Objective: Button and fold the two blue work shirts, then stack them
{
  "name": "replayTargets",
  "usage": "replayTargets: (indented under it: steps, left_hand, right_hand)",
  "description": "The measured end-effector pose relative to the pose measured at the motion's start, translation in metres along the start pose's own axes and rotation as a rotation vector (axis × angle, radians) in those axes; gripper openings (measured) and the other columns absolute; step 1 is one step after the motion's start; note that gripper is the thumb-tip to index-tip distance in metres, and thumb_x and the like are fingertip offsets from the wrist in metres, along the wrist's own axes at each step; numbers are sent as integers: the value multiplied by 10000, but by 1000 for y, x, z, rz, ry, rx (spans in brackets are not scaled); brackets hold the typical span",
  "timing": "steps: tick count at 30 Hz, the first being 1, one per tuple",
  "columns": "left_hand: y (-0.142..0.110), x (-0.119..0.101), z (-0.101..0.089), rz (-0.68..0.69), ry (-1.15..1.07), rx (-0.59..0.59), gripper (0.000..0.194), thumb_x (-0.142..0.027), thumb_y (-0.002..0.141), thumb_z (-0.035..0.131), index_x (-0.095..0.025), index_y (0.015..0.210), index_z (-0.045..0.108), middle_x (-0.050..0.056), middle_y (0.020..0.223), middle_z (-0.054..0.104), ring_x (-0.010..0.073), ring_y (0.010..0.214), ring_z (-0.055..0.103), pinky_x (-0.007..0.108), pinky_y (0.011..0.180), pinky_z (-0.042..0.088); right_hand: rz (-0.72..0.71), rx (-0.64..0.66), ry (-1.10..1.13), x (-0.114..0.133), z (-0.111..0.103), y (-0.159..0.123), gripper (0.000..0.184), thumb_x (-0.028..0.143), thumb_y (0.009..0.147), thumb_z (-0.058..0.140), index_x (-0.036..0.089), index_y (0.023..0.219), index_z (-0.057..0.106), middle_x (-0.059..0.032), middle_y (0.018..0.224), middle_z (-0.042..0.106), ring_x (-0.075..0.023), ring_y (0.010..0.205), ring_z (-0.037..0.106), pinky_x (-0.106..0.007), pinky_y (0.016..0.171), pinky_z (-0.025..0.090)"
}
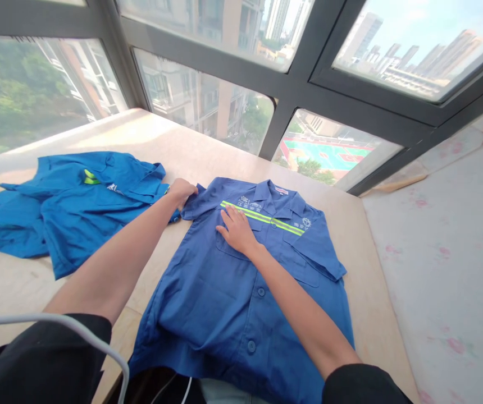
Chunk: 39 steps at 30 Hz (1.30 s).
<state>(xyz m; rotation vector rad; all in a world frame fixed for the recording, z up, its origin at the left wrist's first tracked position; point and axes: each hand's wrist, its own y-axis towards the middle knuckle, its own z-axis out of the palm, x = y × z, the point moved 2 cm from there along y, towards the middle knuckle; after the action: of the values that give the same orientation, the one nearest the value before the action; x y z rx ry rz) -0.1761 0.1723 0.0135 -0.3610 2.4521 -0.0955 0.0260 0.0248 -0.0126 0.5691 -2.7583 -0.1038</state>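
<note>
A blue short-sleeved work shirt [220, 292] lies front side up, its collar toward the window and its hem at my body. A yellow-green stripe with white print crosses its chest. My left hand [181, 192] is closed on the end of the sleeve at the left, fingertips partly hidden. Flat on the chest, across the stripe and above a pocket, rests my right hand [238, 231] with its fingers spread. The sleeve at the right lies folded over the shirt's front.
A second blue garment [85, 207] lies crumpled at the left on the pale wooden surface [174, 143]. Grey-framed windows [208, 47] rise behind. A flower-patterned wall [447, 264] stands at the right. A white cable [68, 321] crosses near my left sleeve.
</note>
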Motion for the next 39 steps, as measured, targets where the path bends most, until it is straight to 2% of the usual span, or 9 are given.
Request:
replayTargets:
  steps: [7, 10, 13, 16, 19, 24, 33, 36, 39]
  left_hand:
    - [-53, -54, -7, 295, -141, -99, 119, -264, 785, 585, -180, 829, 656, 39, 845, 703, 184, 804, 629, 281, 741, 484]
    - [-91, -79, 8, 625, -219, 107, 140, -289, 794, 605, -168, 834, 663, 25, 828, 700, 171, 793, 630, 279, 768, 502]
    - [-114, -86, 25, 858, -371, 262, 299, -407, 844, 600, -167, 1008, 671, 51, 1052, 712, 189, 986, 647, 286, 858, 526]
    - [-110, -71, 34, 829, -346, 54, 351, -394, 899, 531, -156, 1136, 635, 93, 1199, 669, 211, 1149, 598, 329, 982, 505]
    - [-99, -47, 45, 778, -46, -20, 335, -316, 897, 521, -148, 1164, 633, 126, 1227, 658, 246, 1224, 564, 394, 1096, 441]
    - [-101, -16, 65, 787, 311, 80, 558, -401, 945, 463, -105, 1418, 478, 184, 1537, 432, 304, 1471, 335, 461, 1198, 319]
    - [-92, 2, 68, 789, 316, 176, 709, -576, 979, 313, -122, 1521, 362, 162, 1604, 324, 276, 1510, 259, 450, 1254, 172]
    - [-78, -4, 65, 707, 247, 174, 771, -598, 983, 263, -70, 1545, 281, 212, 1624, 239, 296, 1524, 203, 454, 1238, 206]
    - [-67, -22, 65, 691, 233, 181, 791, -603, 982, 252, -63, 1560, 234, 210, 1645, 159, 318, 1539, 121, 493, 1238, 184]
  right_hand:
    - [2, -60, 31, -3, 15, 4, 505, 384, 997, 486, 100, 1414, 519, -169, 1544, 424, -319, 1464, 324, -499, 1206, 222]
    - [13, -129, 245, -8, 14, 6, 439, 345, 921, 575, 121, 1298, 612, -164, 1468, 516, -316, 1420, 390, -483, 1195, 259]
    - [241, -305, 727, -24, 11, 10, 296, 300, 813, 599, 154, 1059, 675, -120, 1177, 693, -287, 1175, 597, -422, 1029, 466]
    - [607, -561, 1151, -45, 8, 10, 248, 331, 819, 498, 188, 997, 596, -47, 907, 702, -206, 860, 658, -351, 793, 555]
    - [782, -666, 1372, -57, 1, 7, 189, 353, 821, 485, 224, 955, 514, 22, 747, 638, -152, 690, 625, -305, 687, 555]
    - [900, -456, 1591, -55, -17, 5, 366, 575, 897, 469, 216, 874, 538, 1, 659, 618, -159, 587, 614, -261, 498, 517]
    - [887, -259, 1373, -51, -26, -8, 196, 214, 729, 707, 170, 846, 557, 3, 630, 637, -125, 428, 582, -179, 326, 364]
    - [933, -377, 1284, -62, -24, -16, 240, 222, 760, 642, 194, 966, 522, 65, 616, 569, -93, 399, 508, -168, 327, 313]
    - [853, -596, 1049, -75, -31, -10, 314, 230, 789, 594, 210, 1084, 487, 85, 653, 522, -97, 495, 500, -193, 453, 419]
